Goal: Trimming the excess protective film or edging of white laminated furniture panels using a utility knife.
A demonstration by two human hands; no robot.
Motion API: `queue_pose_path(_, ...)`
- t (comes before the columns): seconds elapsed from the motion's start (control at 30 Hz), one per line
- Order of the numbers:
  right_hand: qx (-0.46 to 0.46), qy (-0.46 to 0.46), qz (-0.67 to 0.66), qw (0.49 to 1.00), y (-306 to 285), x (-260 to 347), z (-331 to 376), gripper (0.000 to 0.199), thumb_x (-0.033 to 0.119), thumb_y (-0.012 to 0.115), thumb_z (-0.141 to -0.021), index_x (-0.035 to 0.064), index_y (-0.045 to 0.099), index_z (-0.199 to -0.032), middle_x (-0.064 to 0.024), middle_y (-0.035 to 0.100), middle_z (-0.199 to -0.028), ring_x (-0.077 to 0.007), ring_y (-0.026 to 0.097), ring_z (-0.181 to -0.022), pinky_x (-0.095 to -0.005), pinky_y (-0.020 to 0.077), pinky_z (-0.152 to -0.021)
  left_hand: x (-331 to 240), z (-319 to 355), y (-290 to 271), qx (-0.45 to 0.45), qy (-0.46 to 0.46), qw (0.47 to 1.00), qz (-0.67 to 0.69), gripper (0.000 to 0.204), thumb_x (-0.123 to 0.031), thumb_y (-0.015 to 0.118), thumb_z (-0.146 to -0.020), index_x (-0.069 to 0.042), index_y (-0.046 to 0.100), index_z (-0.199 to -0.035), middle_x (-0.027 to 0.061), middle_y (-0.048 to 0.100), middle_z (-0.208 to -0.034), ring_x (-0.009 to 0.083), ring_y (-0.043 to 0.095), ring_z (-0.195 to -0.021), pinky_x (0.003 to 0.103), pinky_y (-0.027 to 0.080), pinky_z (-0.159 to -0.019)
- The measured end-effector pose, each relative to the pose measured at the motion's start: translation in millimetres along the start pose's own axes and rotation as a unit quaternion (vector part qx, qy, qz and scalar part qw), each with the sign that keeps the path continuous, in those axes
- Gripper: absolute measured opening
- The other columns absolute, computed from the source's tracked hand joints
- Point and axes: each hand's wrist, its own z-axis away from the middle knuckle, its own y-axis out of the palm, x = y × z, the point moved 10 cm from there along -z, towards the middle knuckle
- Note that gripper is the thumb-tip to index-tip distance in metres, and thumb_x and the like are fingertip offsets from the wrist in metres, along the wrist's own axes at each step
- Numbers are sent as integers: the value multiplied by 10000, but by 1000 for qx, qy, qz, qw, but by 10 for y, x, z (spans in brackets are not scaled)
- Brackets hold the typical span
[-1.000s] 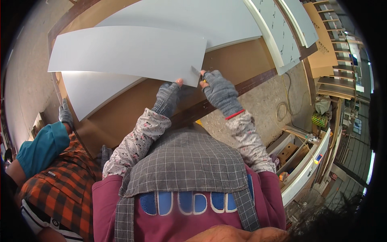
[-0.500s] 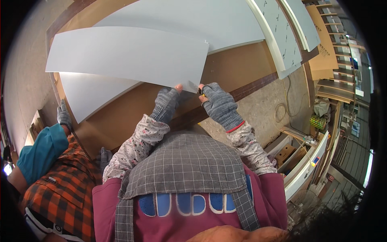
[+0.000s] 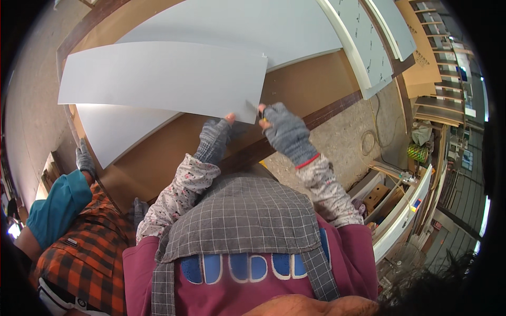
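A long pale-grey panel (image 3: 163,76) lies across the board-covered table in front of me. My left hand (image 3: 214,139), in a grey knitted glove with bare fingertips, grips its near edge, thumb on top and the other fingers hidden underneath. My right hand (image 3: 285,131), gloved the same way, is closed round what looks like a utility knife (image 3: 263,118) with a yellow-and-black handle. Its thin blade lies over the panel's near right corner; whether it touches the surface I cannot tell.
Under the panel are a larger pale sheet (image 3: 232,26) and a brown board (image 3: 311,79). White-edged panels (image 3: 363,47) stand at the far right. A co-worker's gloved hand (image 3: 84,159) touches the table's left edge. A cable (image 3: 369,139) lies on the floor at right.
The panel's left end has come slightly nearer, and its right end has shifted slightly left. The knife blade has moved a little farther up the panel's corner. Both hands keep their grips.
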Motion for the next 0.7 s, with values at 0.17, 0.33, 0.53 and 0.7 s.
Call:
queue_pose_path(0.17,-24,14,-11,1000,-102,-188,-349,332,271,537,-793,131,537,-1094,-94,531,-920,-281,564,-769,-362,461,-628,-27,17,40,18,17,1000,10,438,-239,571,-815,50,431,-1113,162,535,-1042,286,563,-917,401,481,-791)
queue_pose_path(0.33,-8,-41,-15,999,16,15,30,327,225,581,-766,106,552,-1069,-102,534,-904,-276,564,-776,-355,464,-623,-10,-7,-91,-56,70,996,-22,447,-446,620,-738,-7,541,-713,44,508,-605,138,456,-528,284,367,-480)
queue_pose_path(0.53,-34,17,-9,999,-165,-183,-424,285,225,545,-801,102,557,-1058,-99,539,-892,-283,564,-758,-346,463,-633,70,-52,-130,-10,20,999,-33,446,-254,571,-814,51,437,-1111,156,541,-1031,273,563,-920,383,490,-797)
queue_pose_path(0.7,3,-4,-27,1000,-91,-85,-200,339,245,561,-783,103,539,-1090,-106,534,-914,-284,564,-781,-354,465,-674,55,-36,-58,3,30,999,-23,447,-263,565,-817,49,439,-1112,152,543,-1031,271,562,-924,387,488,-800)
